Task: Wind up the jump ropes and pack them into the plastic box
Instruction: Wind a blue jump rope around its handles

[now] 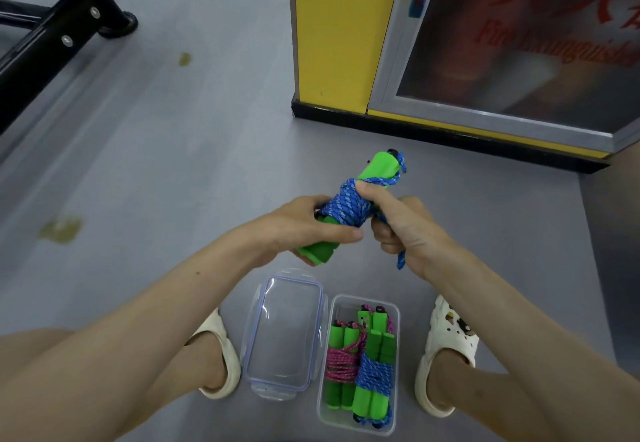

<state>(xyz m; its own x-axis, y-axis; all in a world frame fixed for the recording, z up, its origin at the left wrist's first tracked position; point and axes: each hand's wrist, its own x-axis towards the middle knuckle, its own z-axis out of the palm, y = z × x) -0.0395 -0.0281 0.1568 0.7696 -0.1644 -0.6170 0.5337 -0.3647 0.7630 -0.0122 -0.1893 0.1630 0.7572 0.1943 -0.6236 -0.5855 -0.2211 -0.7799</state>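
Head view, person crouched over the floor (166,171). The blue jump rope (348,207) is held in the air between both hands, above and beyond the plastic box (367,301). Its paired green foam handles lie side by side; their long axis runs diagonally from lower left, near the person, to upper right, with the black-capped ends pointing away toward the yellow cabinet (343,33). Blue cord is coiled round the middle of the handles. The left hand (299,228) grips the near half of the handles, thumb laid across them. The right hand (403,225) presses its thumb on the coils, its fingers curled round the loose cord end, which hangs below the fist. The box stands open between the feet, long axis running away from the person; inside, a pink wound rope (341,362) on the left and a blue wound rope (375,374) on the right lie lengthwise. The clear lid (284,334) lies just beside the box, on its left
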